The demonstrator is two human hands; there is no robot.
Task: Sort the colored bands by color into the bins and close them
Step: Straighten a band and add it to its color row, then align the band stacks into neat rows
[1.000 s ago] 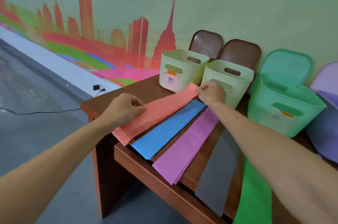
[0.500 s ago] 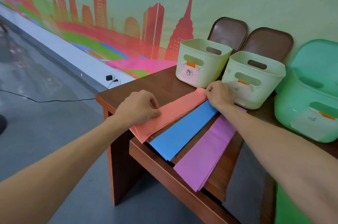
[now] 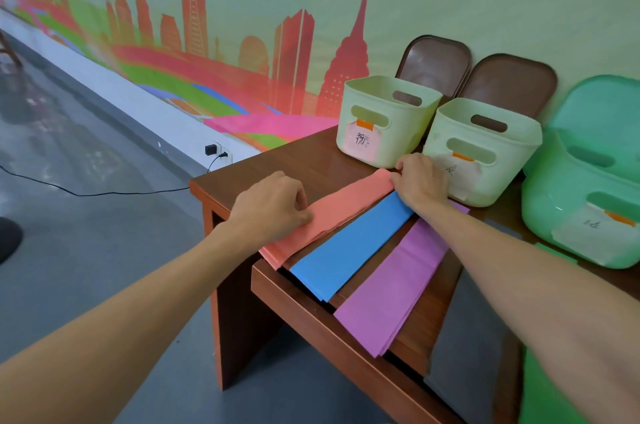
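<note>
Wooden table [image 3: 311,163]: left hand [image 3: 270,205], right hand [image 3: 420,182], knuckles-up grip on salmon band [image 3: 349,205]

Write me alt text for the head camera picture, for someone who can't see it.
A person's left hand and right hand grip a salmon band lying on a wooden table, the left toward its near end, the right at its far end. A blue band and a purple band lie beside it; open bins stand behind.

Activity room: skyline mural [image 3: 194,42], wooden desk [image 3: 311,160]
</note>
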